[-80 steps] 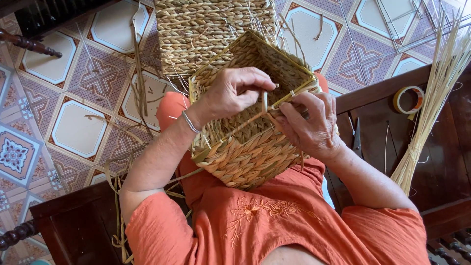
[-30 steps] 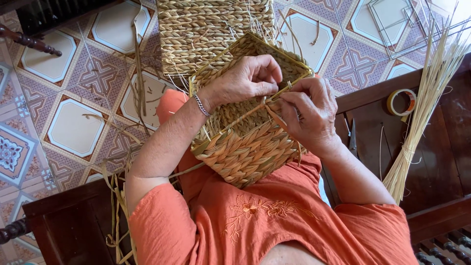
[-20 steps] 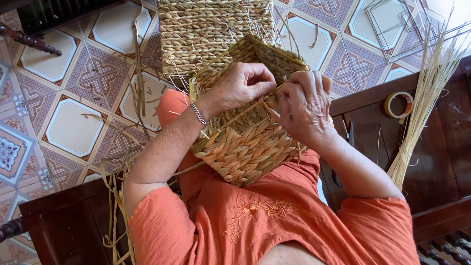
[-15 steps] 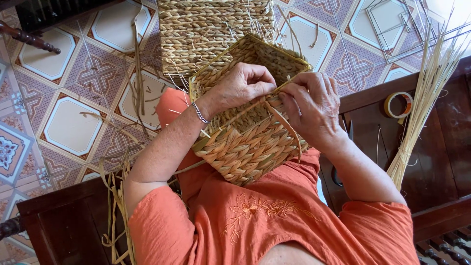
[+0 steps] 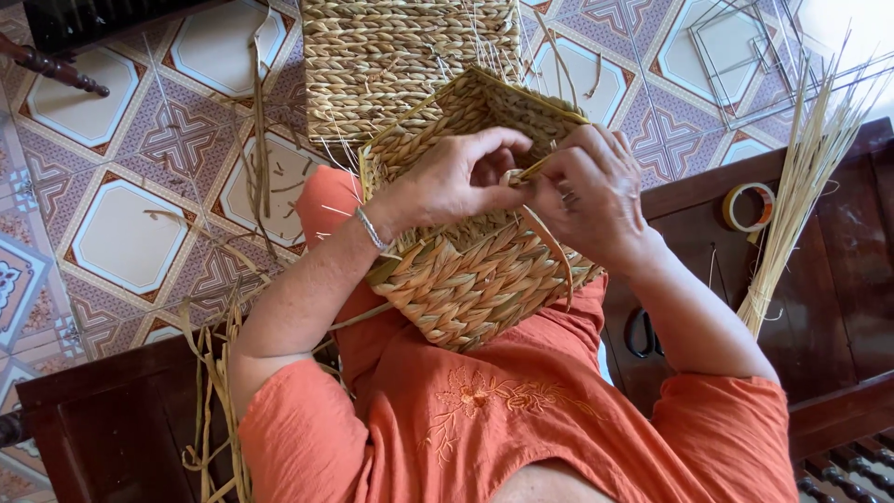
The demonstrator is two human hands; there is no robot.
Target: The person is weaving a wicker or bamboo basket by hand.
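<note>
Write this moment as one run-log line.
left hand: gripping woven basket rim | right hand: pinching straw strand | basket: on lap

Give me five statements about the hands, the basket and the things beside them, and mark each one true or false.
1. Both hands work at the rim of the woven basket. True.
2. The left hand wears a bracelet at the wrist. True.
3. The right hand holds scissors. False: the scissors lie on the dark wooden seat.
4. A roll of tape lies beside a bundle of straw. True.
5. The floor is plain grey. False: it is patterned tile.
</note>
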